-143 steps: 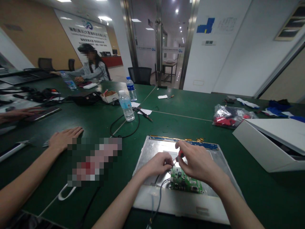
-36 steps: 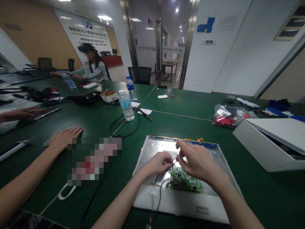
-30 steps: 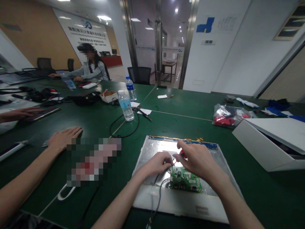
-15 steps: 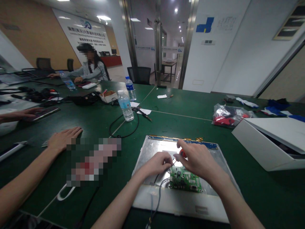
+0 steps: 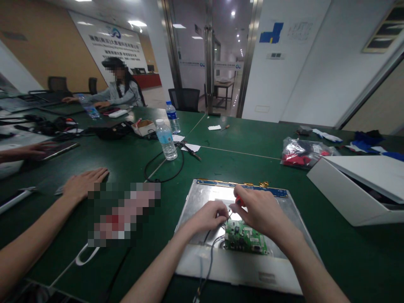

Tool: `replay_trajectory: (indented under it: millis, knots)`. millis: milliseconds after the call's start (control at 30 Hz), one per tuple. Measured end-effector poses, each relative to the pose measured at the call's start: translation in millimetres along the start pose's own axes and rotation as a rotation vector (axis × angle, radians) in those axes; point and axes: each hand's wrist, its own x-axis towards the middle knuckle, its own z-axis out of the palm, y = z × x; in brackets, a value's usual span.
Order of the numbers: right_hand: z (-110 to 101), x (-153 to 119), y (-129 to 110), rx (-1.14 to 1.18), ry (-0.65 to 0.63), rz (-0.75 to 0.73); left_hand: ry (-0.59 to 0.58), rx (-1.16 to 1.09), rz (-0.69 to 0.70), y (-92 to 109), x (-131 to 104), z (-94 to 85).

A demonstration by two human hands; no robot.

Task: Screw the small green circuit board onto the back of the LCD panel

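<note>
A flat display panel (image 5: 197, 206) lies back side up on the green table, with a blue circuit strip along its far edge. A green circuit board (image 5: 246, 237) sits on the panel's back, and thin cables (image 5: 211, 256) run from beside it toward me. My right hand (image 5: 259, 210) is closed around a red-handled screwdriver (image 5: 240, 201); its thin shaft points down at the board's far left corner. At that same corner my left hand (image 5: 213, 215) has its fingers pinched together near the shaft's tip. What they hold, if anything, is hidden.
Another person's hand (image 5: 83, 184) lies flat at left, near a blurred-out object (image 5: 129, 210). Bottles (image 5: 166, 141) and a soldering iron (image 5: 191, 151) with a looped cord are beyond the panel. A white box (image 5: 356, 185) and a plastic bag (image 5: 304, 153) stand at right.
My right hand and the red screwdriver handle have shifted very slightly to the left. My left hand and the panel stay in place.
</note>
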Motion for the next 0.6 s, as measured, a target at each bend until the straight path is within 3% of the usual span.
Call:
replay_trajectory:
  millis: [300,600]
  knots:
    - [-3.5,-5.5,0.0,0.127,0.015,-0.093,0.007,0.006,-0.007,1.0,-1.4,0.1]
    - [-1.2,-0.6,-0.8,0.000,0.001,0.019,0.002,0.000,-0.011,1.2,0.1,-0.5]
